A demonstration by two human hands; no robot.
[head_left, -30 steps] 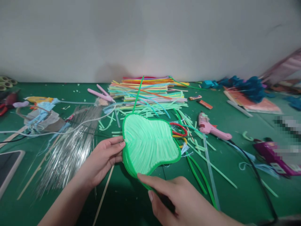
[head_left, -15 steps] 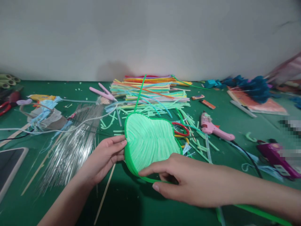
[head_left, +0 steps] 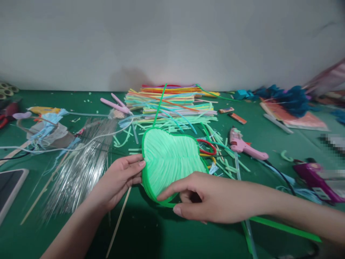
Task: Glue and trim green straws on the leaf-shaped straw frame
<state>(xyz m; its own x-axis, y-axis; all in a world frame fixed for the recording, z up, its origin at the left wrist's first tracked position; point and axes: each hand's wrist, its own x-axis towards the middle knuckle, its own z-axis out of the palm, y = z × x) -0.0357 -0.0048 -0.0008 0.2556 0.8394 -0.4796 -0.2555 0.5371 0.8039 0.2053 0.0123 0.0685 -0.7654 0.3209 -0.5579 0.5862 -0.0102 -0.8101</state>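
A light green leaf-shaped piece (head_left: 175,151), ribbed with fuzzy pipe cleaners and edged in darker green, is held up above the table. My left hand (head_left: 125,180) pinches its left edge between thumb and fingers. Along the bottom edge runs a dark green pipe cleaner (head_left: 167,205), which passes into my right hand (head_left: 207,196). That hand's index fingertip presses on the lower rim, while the thumb and curled fingers close on the pipe cleaner below. A thin green stem (head_left: 160,106) rises behind the leaf's top left.
Bundled coloured pipe cleaners (head_left: 172,99) lie behind the leaf. At right are a pink glue gun (head_left: 246,147) and a purple device (head_left: 314,180). Silver wires (head_left: 81,172), a white cable (head_left: 99,135) and a phone (head_left: 10,190) are at left. Red-handled scissors (head_left: 207,146) lie partly behind the leaf.
My right hand has shifted slightly left and up along the lower rim. The pipe cleaner now hugs the bottom edge more closely. My left hand keeps its pinch.
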